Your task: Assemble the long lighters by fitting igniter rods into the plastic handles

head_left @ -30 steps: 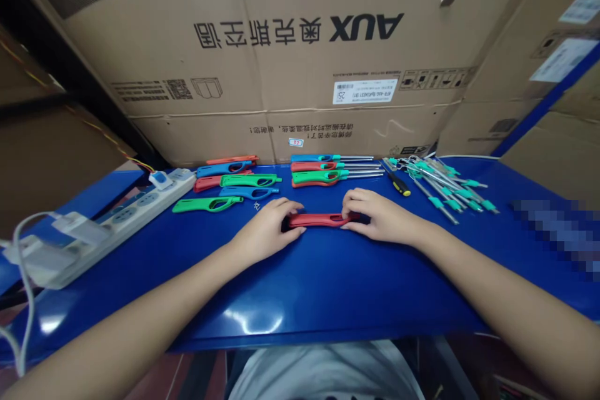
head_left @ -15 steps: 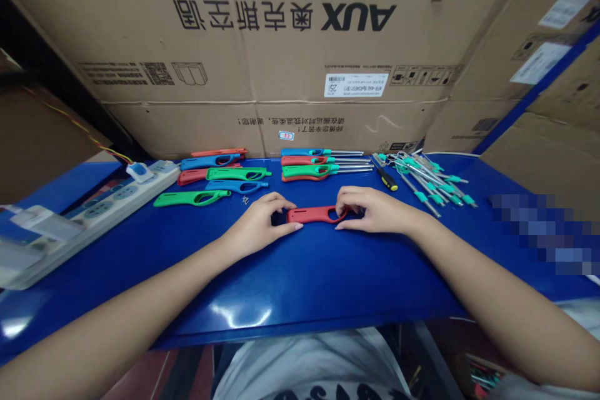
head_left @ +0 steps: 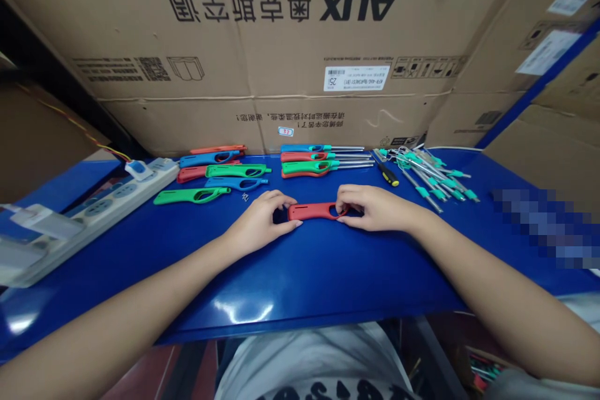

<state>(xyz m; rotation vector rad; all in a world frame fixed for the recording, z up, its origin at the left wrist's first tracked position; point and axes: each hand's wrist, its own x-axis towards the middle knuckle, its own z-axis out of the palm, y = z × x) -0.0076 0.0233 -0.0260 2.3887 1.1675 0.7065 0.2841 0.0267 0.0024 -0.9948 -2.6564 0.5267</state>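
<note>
1. Blue table (head_left: 290, 269): rod pile (head_left: 435, 178) and lighters (head_left: 304, 167) at the back, unchanged from a second ago.
2. Left hand (head_left: 257, 220): gripping left end of red handle (head_left: 313, 212). Right hand (head_left: 377, 207): gripping its looped end.
3. Red handle: between the hands; on the table or just above, can't tell. Near edge-on a second ago, broad face up now; likely turned and steadied.
4. Slot (head_left: 300, 207): now readable near its left end.

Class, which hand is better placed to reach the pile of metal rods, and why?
Likely the right hand: it is at the looped end of the red casing, nearer the rod pile; the left hand is at the other end.
</note>
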